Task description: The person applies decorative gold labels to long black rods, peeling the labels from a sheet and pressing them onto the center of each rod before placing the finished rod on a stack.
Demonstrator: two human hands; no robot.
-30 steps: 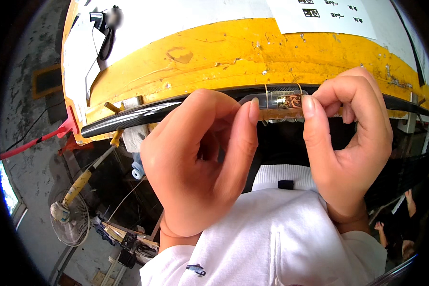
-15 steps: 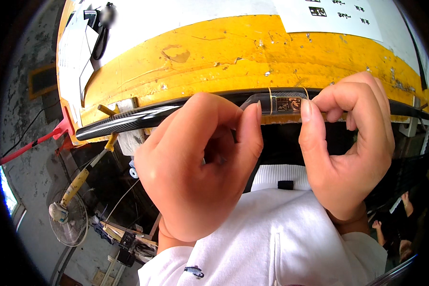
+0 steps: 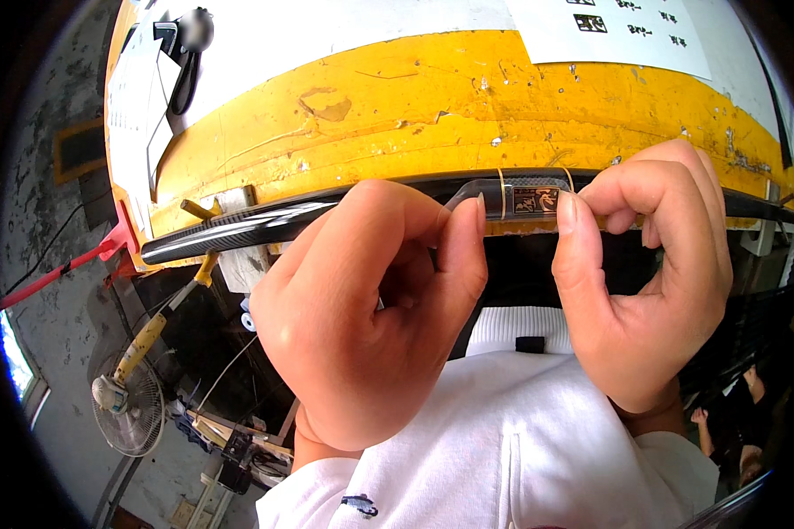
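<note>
A long glossy black tube with a carbon-weave pattern (image 3: 238, 234) runs left to right along the near table edge. Over its middle lies a clear film strip (image 3: 481, 188) bearing a small black and copper decal (image 3: 535, 201), with thin gold rings on the tube on either side. My left hand (image 3: 362, 309) is closed, thumb and forefinger pinching the strip's left end. On the other side, my right hand (image 3: 653, 256) pinches the right end between thumb and bent forefinger. My fingers hide parts of the strip and the tube.
The yellow-edged table (image 3: 388, 97) carries a printed white sheet (image 3: 644, 40) and a dark strap (image 3: 183, 84). A wooden support with yellow pegs (image 3: 236, 198) bears the tube's left part. A standing fan (image 3: 131, 406) is at lower left; another person's hand (image 3: 699, 414) shows at lower right.
Both hands keep their pinch in almost the same place. The tube and decal appear very slightly lower in the picture.
</note>
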